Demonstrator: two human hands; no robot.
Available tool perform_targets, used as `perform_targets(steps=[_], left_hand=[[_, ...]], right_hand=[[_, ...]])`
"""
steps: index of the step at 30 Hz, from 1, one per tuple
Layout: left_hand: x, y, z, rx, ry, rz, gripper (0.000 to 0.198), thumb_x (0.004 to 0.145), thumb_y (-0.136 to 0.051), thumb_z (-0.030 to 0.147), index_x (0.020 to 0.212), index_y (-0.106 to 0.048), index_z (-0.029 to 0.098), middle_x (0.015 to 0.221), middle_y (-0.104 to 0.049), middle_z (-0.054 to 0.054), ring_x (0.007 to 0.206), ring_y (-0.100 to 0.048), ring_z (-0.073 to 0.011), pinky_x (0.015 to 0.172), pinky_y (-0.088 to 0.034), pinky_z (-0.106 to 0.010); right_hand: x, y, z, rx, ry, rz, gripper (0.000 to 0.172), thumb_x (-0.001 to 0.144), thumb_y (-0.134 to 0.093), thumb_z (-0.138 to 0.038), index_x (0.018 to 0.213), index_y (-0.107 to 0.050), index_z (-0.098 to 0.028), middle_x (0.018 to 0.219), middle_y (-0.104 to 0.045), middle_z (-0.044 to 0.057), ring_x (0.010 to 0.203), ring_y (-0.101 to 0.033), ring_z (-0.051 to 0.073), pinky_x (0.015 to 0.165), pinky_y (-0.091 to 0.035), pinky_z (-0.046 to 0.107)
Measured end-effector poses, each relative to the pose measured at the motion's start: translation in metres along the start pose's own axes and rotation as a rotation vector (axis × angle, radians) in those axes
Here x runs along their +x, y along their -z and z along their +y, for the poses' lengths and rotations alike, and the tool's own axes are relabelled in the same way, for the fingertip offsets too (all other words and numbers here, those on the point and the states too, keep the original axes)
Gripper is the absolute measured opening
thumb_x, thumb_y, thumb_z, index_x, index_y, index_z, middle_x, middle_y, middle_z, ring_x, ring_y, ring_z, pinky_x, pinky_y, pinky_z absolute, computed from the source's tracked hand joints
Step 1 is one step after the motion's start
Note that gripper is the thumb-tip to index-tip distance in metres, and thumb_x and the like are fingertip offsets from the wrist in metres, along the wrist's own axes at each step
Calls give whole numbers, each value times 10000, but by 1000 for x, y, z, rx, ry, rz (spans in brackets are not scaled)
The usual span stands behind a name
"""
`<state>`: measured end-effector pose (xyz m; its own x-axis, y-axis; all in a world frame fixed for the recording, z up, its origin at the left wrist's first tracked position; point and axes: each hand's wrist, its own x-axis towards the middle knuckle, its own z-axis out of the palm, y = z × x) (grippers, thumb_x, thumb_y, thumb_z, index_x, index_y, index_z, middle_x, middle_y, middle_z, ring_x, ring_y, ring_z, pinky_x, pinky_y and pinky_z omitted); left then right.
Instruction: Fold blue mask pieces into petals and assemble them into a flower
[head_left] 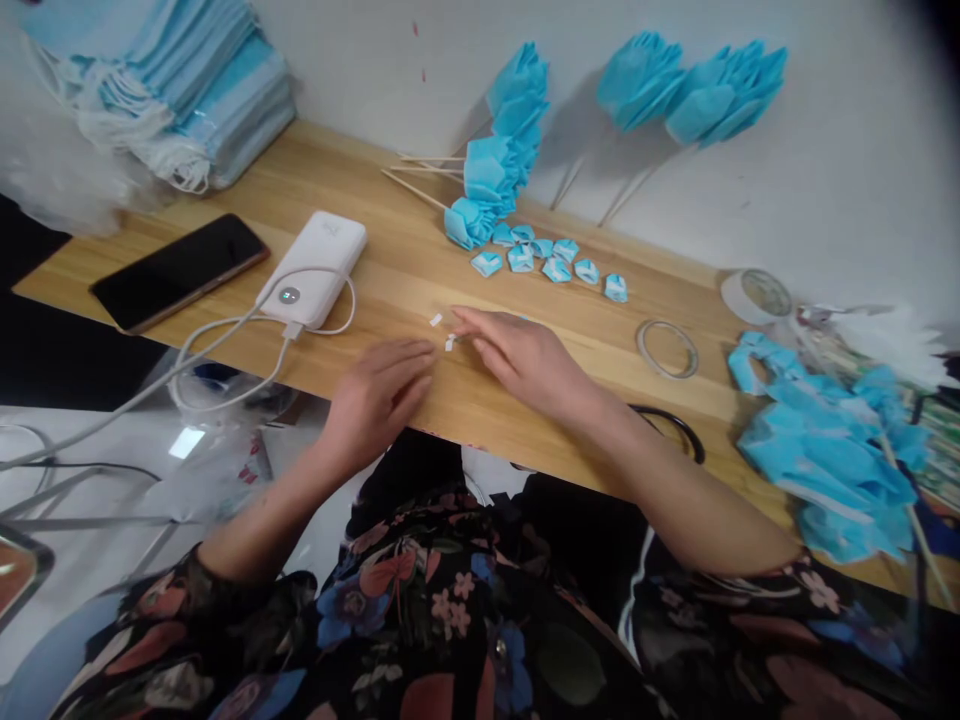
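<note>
My left hand [381, 392] lies on the wooden table near its front edge. Its fingers are stretched out and close together, holding nothing that shows. Opposite it, my right hand [525, 355] reaches in with fingers bent toward the tabletop. A thin greyish sliver shows at its fingertips, too small to make out. Right by those fingertips is a small white scrap [449, 344]. A second white scrap [436, 320] lies just behind, apart from both hands. Beyond my right hand several small folded blue pieces [556, 269] are spread out on the table.
Blue flowers on sticks [491, 170] lie at the back; others [637, 80] lean against the wall. A white power bank [322, 260], cable and phone [180, 270] are left, near stacked masks [240, 110]. Rightward are a tape ring [667, 349], tape roll [756, 296] and blue material [832, 450].
</note>
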<state>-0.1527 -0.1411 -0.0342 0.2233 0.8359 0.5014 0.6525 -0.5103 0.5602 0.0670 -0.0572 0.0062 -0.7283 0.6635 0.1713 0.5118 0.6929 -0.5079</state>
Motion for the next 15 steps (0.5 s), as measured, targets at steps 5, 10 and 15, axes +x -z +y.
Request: perform_targets(steps=[5, 10, 15], left_hand=[[13, 2, -2, -51, 100, 79, 201, 965, -591, 230, 938, -779, 167, 992, -795, -100, 938, -733, -216, 868, -572, -380], [24, -3, -9, -47, 159, 71, 150, 906, -649, 253, 814, -745, 184, 860, -735, -70, 819, -662, -198, 774, -518, -355], [15, 11, 1, 2, 190, 208, 156, 910, -658, 262, 775, -630, 190, 786, -661, -18, 783, -608, -169, 780, -484, -330]], right_hand=[[0, 3, -5, 109, -158, 153, 284, 1011, -488, -304, 1082, -750, -222, 1031, -797, 45, 935, -732, 196, 858, -538, 340], [9, -8, -4, 103, -250, 214, 172, 922, -586, -253, 826, -722, -208, 855, -779, 22, 750, -682, 168, 715, -490, 303], [13, -12, -9, 85, -217, 227, 128, 907, -600, -243, 822, -689, -209, 851, -765, 31, 772, -676, 176, 724, -511, 308]])
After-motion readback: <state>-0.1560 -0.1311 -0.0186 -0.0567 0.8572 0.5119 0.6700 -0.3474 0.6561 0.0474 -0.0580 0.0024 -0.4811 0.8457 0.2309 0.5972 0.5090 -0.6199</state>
